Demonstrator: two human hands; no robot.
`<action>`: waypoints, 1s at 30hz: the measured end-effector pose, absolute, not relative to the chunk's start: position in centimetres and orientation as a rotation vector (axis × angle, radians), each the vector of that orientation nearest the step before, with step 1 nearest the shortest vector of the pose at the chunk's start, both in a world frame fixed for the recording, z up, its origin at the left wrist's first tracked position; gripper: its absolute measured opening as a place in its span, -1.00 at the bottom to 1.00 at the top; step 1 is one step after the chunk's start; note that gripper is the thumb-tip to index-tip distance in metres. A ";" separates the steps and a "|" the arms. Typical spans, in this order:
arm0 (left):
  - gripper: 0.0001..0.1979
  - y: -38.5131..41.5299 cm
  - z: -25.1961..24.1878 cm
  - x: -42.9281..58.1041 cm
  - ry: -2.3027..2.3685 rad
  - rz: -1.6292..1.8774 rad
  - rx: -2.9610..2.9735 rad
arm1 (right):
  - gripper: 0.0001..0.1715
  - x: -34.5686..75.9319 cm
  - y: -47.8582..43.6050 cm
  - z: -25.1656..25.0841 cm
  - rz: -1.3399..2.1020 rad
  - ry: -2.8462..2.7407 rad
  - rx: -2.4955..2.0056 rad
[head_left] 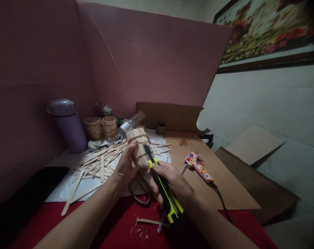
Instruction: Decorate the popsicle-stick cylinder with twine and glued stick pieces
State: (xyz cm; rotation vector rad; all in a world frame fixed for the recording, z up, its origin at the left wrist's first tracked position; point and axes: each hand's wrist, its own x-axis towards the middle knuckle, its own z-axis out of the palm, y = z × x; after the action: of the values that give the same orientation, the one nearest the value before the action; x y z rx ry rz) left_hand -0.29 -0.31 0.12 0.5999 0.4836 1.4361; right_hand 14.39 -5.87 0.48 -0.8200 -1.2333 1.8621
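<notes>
My left hand is closed around the side of a small pot covered in upright popsicle sticks, with twine bands near its ends. The pot is tilted in the air above the table. In my right hand is a black and yellow utility knife, its blade pointing up and away from me against the sticks. Whether the blade cuts into the wood cannot be made out. Behind and below the hands lies a pair of scissors, partly hidden. A loose stick and small wood shavings lie on the red cloth.
Many popsicle sticks are heaped at left on white paper. Behind them stand a purple tumbler, two stick-covered pots and a plastic bottle. At right, a flowered glue gun with a cord rests on cardboard, near a small brown pot.
</notes>
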 end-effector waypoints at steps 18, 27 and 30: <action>-0.77 -0.9 0.9 0.0 0.450 1.412 0.584 | -0.63 15.1 -6.8 1.7 1.738 -1.198 -0.629; -0.84 -0.5 1.2 -0.4 0.461 1.505 0.532 | -0.54 15.2 -5.9 1.6 1.668 -1.232 -0.910; -0.80 -0.3 1.4 -0.6 0.497 1.549 0.526 | -0.58 15.0 -5.3 1.0 1.550 -1.184 -1.069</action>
State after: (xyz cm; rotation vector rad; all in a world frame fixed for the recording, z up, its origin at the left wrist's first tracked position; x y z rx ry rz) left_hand -0.61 -0.32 1.35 0.5259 0.4972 1.5491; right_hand 15.02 -5.32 1.00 -1.0693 -1.1844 1.5496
